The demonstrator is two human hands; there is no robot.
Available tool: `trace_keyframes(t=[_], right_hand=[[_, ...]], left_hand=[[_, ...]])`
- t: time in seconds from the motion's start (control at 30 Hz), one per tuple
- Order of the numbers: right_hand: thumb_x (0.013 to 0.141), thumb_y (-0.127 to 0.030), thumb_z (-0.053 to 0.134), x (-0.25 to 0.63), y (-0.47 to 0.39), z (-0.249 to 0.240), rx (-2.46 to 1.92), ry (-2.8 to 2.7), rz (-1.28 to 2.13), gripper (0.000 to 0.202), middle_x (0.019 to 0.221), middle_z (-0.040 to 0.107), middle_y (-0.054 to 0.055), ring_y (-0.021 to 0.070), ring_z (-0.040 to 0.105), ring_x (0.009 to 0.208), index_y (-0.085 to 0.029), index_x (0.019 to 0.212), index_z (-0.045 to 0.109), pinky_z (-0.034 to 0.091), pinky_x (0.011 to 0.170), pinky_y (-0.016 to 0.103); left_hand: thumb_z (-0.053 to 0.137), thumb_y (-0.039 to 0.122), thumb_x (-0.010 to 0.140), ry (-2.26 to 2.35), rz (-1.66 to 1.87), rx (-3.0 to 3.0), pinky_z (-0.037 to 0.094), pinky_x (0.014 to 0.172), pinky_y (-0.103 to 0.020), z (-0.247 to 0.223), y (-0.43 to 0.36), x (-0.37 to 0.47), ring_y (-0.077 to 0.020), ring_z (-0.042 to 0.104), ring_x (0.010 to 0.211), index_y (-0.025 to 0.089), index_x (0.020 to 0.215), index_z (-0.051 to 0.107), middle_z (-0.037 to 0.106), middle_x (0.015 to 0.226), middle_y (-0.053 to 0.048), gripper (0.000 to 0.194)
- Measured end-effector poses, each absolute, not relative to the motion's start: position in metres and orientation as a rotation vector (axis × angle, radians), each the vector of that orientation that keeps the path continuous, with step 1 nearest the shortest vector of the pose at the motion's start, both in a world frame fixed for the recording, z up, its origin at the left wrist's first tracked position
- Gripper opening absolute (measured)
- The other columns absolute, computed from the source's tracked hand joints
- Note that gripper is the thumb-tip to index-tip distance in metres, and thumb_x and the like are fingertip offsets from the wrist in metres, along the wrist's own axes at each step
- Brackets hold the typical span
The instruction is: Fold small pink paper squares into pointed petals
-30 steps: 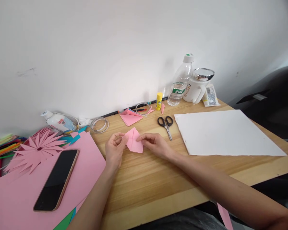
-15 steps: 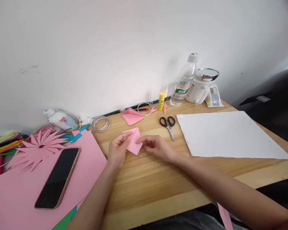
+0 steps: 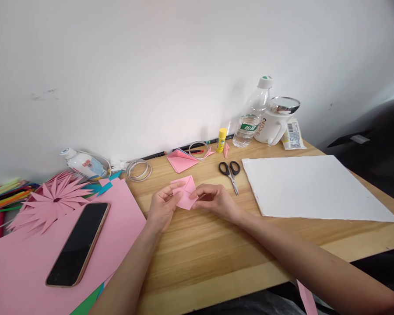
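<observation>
A small square of pink paper [image 3: 186, 202] with creases and a folded edge is held between my two hands, just above the wooden table. My left hand [image 3: 162, 206] pinches its left side between thumb and fingers. On the opposite side, my right hand [image 3: 216, 201] grips the right corner with thumb and forefinger. Behind the paper lies a stack of folded pink paper [image 3: 181, 162]. Scissors with black handles [image 3: 230, 171] rest to the right, blades pointing toward me.
A white board [image 3: 315, 188] covers the right side. Along the wall stand a glue stick [image 3: 221, 141], a water bottle [image 3: 249, 118] and a white mug [image 3: 271, 124]. At left, a phone [image 3: 79, 245] lies on pink sheets [image 3: 124, 218] near a spiky paper flower [image 3: 57, 194].
The paper's lower part has been bent upward, and its lower tip no longer hangs as a sharp point. My right hand has closed in on the right corner.
</observation>
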State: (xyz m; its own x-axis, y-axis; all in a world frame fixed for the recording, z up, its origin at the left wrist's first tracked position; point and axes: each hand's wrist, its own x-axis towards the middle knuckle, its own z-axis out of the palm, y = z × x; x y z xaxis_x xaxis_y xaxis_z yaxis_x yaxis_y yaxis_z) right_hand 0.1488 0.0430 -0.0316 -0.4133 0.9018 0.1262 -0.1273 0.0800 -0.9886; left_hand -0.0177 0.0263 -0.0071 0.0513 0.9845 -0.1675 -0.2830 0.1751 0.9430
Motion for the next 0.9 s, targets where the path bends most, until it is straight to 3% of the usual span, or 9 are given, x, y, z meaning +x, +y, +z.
trace_keyframes(t=[0.27,0.53,0.73,0.9], right_hand=[[0.064,-0.034,0.071,0.147,0.042,-0.029,-0.916,-1.328,1.503,0.023,0.06,0.058,-0.001,0.0077,0.049,0.054,-0.013,0.067,0.064,0.039,0.054,0.021],[0.059,-0.036,0.074,0.146,0.043,-0.029,-0.92,-1.253,1.547,0.027,0.059,0.059,-0.001,0.0079,0.051,0.054,-0.013,0.065,0.061,0.04,0.054,0.021],[0.058,-0.039,0.074,0.147,0.044,-0.027,-0.924,-1.237,1.569,0.03,0.059,0.061,0.0,0.0087,0.053,0.054,-0.013,0.064,0.06,0.043,0.055,0.022],[0.059,-0.038,0.074,0.145,0.042,-0.029,-0.934,-1.256,1.524,0.029,0.058,0.061,0.0,0.0087,0.054,0.053,-0.013,0.064,0.06,0.043,0.053,0.021]], left_hand=[[0.073,0.027,0.063,1.055,1.163,0.983,0.046,0.073,-0.024,-0.01,0.024,-0.015,-0.0127,0.059,0.074,0.017,0.097,0.066,0.065,0.074,-0.002,0.036],[0.072,0.026,0.063,1.069,1.28,0.901,0.046,0.082,-0.026,-0.006,0.023,-0.009,-0.0173,0.058,0.094,0.017,0.091,0.07,0.065,0.103,-0.007,0.029],[0.079,0.02,0.052,1.074,1.259,0.88,0.048,0.075,-0.024,-0.006,0.022,-0.009,-0.0149,0.061,0.081,0.017,0.093,0.069,0.07,0.083,-0.004,0.042],[0.079,0.018,0.051,1.161,1.264,0.897,0.048,0.072,-0.025,-0.007,0.021,-0.007,-0.0144,0.062,0.075,0.016,0.094,0.068,0.07,0.084,-0.004,0.045]])
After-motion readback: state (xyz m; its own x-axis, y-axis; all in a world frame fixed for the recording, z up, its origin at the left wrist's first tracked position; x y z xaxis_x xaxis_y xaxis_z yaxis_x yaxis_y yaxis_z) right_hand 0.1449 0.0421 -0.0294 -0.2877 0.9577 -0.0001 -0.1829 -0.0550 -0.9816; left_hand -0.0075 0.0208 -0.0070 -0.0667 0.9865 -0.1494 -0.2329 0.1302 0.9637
